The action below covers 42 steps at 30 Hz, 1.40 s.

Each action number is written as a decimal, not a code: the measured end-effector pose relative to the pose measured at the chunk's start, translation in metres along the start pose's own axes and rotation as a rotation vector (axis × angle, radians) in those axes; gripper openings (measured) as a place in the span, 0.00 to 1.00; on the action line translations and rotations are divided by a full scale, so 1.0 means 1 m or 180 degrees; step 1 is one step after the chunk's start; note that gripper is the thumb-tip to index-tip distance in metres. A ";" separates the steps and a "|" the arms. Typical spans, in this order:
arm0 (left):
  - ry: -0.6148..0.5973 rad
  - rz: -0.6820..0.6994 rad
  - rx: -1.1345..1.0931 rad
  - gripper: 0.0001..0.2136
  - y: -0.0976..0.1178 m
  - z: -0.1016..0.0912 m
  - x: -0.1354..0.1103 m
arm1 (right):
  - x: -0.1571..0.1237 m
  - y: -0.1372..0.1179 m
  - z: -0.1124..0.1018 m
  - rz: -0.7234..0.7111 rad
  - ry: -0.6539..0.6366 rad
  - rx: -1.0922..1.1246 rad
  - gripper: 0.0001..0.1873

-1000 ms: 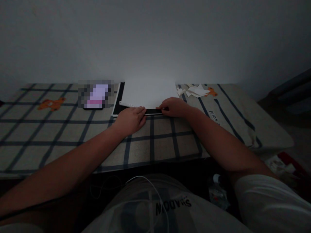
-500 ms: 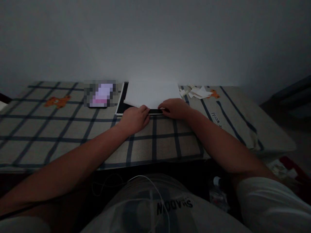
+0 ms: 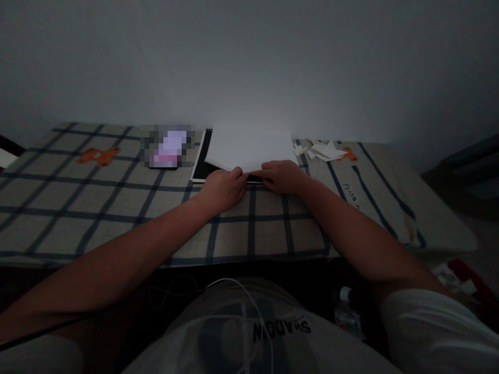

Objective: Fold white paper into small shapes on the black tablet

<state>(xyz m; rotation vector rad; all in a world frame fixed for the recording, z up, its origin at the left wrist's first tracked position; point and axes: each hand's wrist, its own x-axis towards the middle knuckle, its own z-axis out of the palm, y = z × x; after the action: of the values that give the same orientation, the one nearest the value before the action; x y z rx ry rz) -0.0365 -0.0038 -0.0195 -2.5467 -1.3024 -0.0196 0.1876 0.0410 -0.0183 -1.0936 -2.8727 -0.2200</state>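
Nearest, a white cable (image 3: 249, 306) runs across the person's lap; both forearms reach forward over the checked surface (image 3: 117, 208), well supported by it, which I judge good for steady pressure. The left hand (image 3: 222, 188) and the right hand (image 3: 283, 176) lie palm down, almost touching each other, fingers drawn in narrow, their tips on the near edge of the white sheet (image 3: 249, 148); whether they pinch the paper or only press it flat I cannot tell in this dim light. The sheet lies on a black board (image 3: 199, 167), its near edge coming to a shallow point between the two hands. The step in hand looks like setting that near edge; to do it well, one hand should pin the paper against the board so it cannot slide, while the other works outward from the middle with light, even pressure; the edges want checking for alignment before any firm crease. Farther left a blurred device (image 3: 167, 148) rests just beside the board; farther right paper scraps (image 3: 323, 149) lie near the sheet and are best kept clear of it.
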 end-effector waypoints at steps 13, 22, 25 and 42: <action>-0.0138 -0.0047 -0.0095 0.19 0.003 0.000 0.003 | -0.002 0.002 -0.005 0.0054 -0.0043 -0.0111 0.21; -0.0144 -0.0029 -0.0054 0.20 0.003 0.001 0.004 | 0.004 -0.006 -0.011 0.0222 -0.0179 -0.0044 0.20; -0.0114 -0.0045 -0.0048 0.19 0.003 0.001 0.004 | 0.004 -0.004 -0.012 0.0243 -0.0202 0.0021 0.20; -0.0162 -0.0017 -0.0057 0.16 0.004 -0.003 0.003 | -0.003 0.010 -0.015 0.0351 -0.0124 0.0039 0.21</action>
<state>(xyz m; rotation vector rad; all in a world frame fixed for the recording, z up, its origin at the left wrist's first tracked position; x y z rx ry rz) -0.0310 -0.0044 -0.0168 -2.5747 -1.3333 0.0327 0.1970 0.0438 -0.0024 -1.2633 -2.8318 -0.1768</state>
